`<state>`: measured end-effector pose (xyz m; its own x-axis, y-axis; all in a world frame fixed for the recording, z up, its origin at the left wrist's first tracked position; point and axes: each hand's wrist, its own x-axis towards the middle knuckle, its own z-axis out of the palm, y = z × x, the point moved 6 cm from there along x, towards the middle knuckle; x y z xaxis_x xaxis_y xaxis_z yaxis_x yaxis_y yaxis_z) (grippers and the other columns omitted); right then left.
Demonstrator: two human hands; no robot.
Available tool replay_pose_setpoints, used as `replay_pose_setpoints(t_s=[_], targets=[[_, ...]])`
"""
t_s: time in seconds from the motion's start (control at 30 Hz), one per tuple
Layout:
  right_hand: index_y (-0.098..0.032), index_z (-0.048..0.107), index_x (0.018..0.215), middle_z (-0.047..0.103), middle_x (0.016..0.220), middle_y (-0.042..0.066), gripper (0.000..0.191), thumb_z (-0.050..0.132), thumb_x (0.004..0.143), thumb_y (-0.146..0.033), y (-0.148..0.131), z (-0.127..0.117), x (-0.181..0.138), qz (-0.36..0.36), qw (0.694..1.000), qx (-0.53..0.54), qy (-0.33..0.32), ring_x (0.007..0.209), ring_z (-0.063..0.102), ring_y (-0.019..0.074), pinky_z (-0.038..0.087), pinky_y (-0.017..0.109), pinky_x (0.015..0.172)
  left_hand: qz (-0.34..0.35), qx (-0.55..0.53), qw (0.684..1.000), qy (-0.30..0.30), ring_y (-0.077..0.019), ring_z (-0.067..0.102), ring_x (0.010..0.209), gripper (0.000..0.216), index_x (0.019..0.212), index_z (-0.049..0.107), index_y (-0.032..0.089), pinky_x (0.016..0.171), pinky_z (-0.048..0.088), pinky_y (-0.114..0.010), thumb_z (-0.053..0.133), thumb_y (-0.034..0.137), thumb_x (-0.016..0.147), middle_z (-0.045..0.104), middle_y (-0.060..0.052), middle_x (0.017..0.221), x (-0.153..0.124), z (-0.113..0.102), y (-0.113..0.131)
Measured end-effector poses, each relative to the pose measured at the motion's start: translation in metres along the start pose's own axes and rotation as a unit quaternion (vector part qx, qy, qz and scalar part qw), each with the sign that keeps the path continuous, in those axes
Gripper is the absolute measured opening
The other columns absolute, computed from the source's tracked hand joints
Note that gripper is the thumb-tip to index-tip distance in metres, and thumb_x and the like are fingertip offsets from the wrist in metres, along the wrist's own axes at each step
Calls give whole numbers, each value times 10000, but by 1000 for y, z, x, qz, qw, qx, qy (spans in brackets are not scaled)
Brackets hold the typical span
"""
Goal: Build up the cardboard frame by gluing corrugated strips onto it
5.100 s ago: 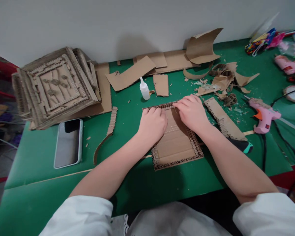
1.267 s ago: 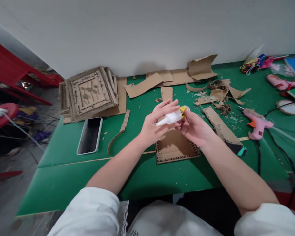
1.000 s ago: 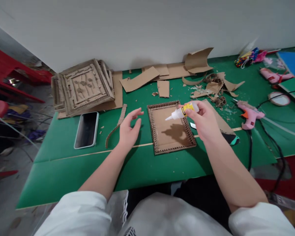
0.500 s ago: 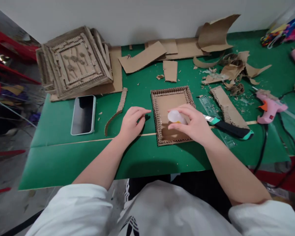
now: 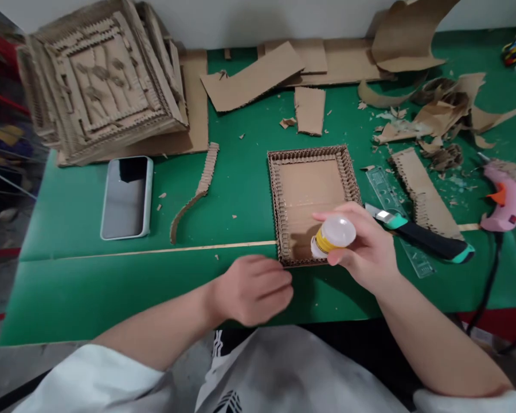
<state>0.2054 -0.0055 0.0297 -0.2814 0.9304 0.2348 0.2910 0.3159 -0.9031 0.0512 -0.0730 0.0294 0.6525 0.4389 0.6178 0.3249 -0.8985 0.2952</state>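
Note:
My right hand (image 5: 367, 252) grips a small white glue bottle (image 5: 332, 235) with a yellow label, tipped nozzle-down over the near right corner of a cardboard frame (image 5: 313, 198) with a corrugated border, lying flat on the green table (image 5: 112, 275). My left hand (image 5: 253, 287) is loosely closed, fingers curled, at the frame's near left corner by the table's front edge; nothing shows in it.
A phone (image 5: 126, 197) lies at the left, beside a curved corrugated strip (image 5: 195, 192). A stack of cardboard frames (image 5: 98, 80) sits at the back left. A utility knife (image 5: 421, 238), clear ruler (image 5: 395, 218), pink glue gun (image 5: 509, 198) and cardboard scraps (image 5: 438, 115) lie to the right.
My left hand has pulled back from beside the frame to its near left corner. My right hand has shifted the upended glue bottle toward the frame's near right corner.

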Motion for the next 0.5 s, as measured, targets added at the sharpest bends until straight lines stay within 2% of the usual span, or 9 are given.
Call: replay_pose_setpoints(t_s=[0.13, 0.27, 0.4, 0.5], targets=[[-271, 705, 960, 641, 844, 43, 444, 599, 746, -646, 7, 5, 4, 35, 998, -34, -31, 754, 591, 187, 478, 320, 598, 28, -27, 996, -78, -88, 466, 431, 211, 728, 659, 165, 356, 357, -259, 479, 132, 832, 714, -35, 783, -1, 19, 16], [-251, 675, 926, 669, 861, 48, 396, 611, 764, -607, 6, 13, 6, 33, 997, -37, -63, 767, 617, 184, 494, 305, 591, 3, -39, 996, -80, -82, 509, 445, 211, 854, 695, 142, 367, 426, -249, 484, 150, 857, 738, -49, 954, -2, 24, 13], [-256, 645, 977, 696, 881, 40, 356, 616, 794, -560, 8, 17, 2, 48, 993, -29, -103, 732, 643, 177, 506, 291, 563, -23, -54, 991, -118, -102, 545, 469, 217, 876, 692, 136, 387, 462, -272, 475, 144, 874, 737, -55, 959, -5, 29, 8], [-251, 641, 998, 710, 879, 31, 325, 657, 791, -500, 7, 15, 1, 40, 992, -44, -116, 729, 661, 177, 519, 282, 565, -25, -55, 990, -124, -106, 550, 481, 237, 890, 693, 133, 400, 468, -273, 456, 137, 880, 735, -57, 967, -4, 30, 7]])
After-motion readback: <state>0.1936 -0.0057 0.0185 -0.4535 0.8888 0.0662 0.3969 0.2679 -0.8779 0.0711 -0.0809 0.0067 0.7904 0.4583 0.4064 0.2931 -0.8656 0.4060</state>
